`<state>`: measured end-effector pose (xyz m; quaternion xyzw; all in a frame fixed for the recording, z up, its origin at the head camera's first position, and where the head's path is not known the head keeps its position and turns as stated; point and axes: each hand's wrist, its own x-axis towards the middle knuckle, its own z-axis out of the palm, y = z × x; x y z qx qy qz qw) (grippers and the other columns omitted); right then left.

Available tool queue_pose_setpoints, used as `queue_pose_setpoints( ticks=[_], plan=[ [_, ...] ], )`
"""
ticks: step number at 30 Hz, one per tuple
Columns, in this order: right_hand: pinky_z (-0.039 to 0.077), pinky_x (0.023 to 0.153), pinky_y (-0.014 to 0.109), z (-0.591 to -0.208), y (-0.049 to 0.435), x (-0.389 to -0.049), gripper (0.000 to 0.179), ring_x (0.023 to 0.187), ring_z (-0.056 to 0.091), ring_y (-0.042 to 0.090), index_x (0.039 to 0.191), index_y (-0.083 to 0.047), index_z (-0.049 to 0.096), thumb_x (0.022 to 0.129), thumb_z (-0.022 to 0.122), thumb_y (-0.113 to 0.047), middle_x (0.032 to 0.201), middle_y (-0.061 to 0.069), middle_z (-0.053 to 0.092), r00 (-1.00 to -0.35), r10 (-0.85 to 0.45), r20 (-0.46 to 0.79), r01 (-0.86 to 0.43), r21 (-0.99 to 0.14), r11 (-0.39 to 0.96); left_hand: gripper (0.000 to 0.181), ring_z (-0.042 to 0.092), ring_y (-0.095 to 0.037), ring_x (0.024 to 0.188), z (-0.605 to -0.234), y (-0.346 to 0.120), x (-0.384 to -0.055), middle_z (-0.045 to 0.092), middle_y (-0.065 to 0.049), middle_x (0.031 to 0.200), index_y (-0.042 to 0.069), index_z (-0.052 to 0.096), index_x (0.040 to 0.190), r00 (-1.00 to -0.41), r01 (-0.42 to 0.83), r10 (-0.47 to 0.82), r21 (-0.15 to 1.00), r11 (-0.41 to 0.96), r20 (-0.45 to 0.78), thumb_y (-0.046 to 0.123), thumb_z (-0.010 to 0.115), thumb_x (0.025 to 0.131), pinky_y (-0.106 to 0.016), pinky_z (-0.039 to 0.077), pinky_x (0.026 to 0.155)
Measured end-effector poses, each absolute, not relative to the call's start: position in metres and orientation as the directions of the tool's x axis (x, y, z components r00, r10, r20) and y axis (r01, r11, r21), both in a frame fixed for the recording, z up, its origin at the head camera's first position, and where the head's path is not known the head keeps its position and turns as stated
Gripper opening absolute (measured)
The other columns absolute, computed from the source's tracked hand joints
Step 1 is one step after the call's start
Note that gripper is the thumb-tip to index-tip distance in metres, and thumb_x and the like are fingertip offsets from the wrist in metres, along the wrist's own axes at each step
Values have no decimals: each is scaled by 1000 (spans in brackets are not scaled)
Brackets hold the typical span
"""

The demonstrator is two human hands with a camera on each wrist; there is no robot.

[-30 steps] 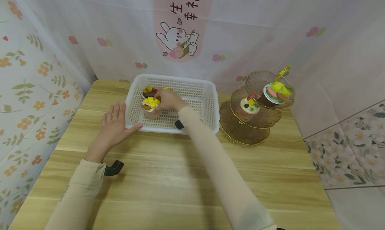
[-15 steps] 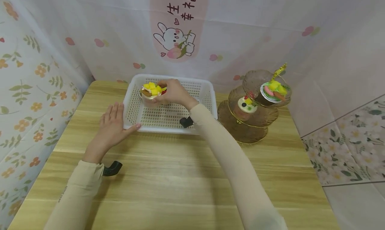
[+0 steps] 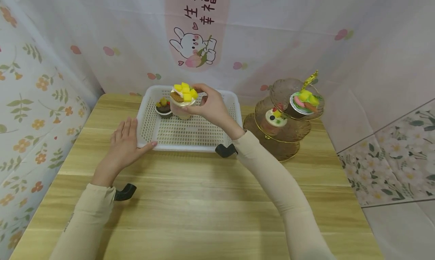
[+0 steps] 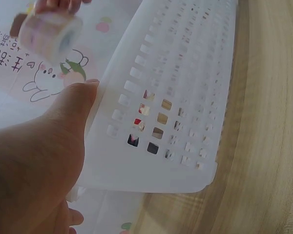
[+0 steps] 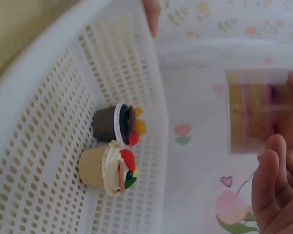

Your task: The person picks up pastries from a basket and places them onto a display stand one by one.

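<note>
My right hand (image 3: 212, 105) grips a clear dessert cup (image 5: 251, 111) of layered cake, raised above the white plastic basket (image 3: 185, 148). Yellow cubes and a biscuit top the cup. In the right wrist view a dark cupcake (image 5: 107, 124) and a cream-topped cupcake (image 5: 95, 168) with strawberry sit inside the basket. At the basket's left end lies my left hand (image 3: 124, 146), its fingers straight along the outside and its thumb on the front rim. From the left wrist, the thumb (image 4: 71, 109) shows against the basket wall.
A three-tier tinted stand (image 3: 276, 150) with gold trim stands right of the basket. It bears a green-topped cupcake (image 3: 303, 103) above and a cream-topped cake cup (image 3: 273, 121) on the middle tier. Patterned curtain (image 3: 136, 33) hangs behind the wooden table (image 3: 190, 207).
My right hand has taken the yellow-topped dessert cup up out of the basket, moving it slightly right and exposing the dark cupcake. The left hand stays at the basket's end.
</note>
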<state>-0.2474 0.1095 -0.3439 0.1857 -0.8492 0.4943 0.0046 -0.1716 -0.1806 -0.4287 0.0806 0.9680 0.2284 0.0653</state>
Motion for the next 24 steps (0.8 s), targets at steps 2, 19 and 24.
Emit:
queue_pose_setpoints(
  ticks=[2, 19, 24],
  plan=[
    [38, 53, 22, -343, 117, -237, 69, 61, 45, 18, 136, -15, 57, 76, 86, -31, 128, 1, 61, -935, -285, 210, -324, -833, 449, 112, -5, -53, 150, -429, -180, -172, -5, -32, 163, -5, -1, 156, -979, 126, 184, 450, 884, -87, 69, 50, 91, -75, 5, 114],
    [37, 47, 24, -357, 214, -158, 64, 52, 44, 13, 136, -17, 58, 78, 84, -17, 62, 5, 51, -947, -98, 305, -317, -853, 414, 112, -3, -54, 149, -430, -179, -170, -5, -32, 163, -4, -5, 157, -979, 122, 182, 450, 885, -92, 69, 50, 91, -74, 5, 114],
    [43, 50, 23, -359, 242, -136, 63, 53, 48, 11, 134, -16, 58, 77, 85, -14, 64, 2, 54, -955, -50, 292, -281, -838, 468, 112, -1, -55, 149, -430, -179, -170, -1, -34, 162, -5, -3, 156, -980, 131, 182, 442, 887, -75, 68, 51, 91, -75, 6, 113]
  ],
)
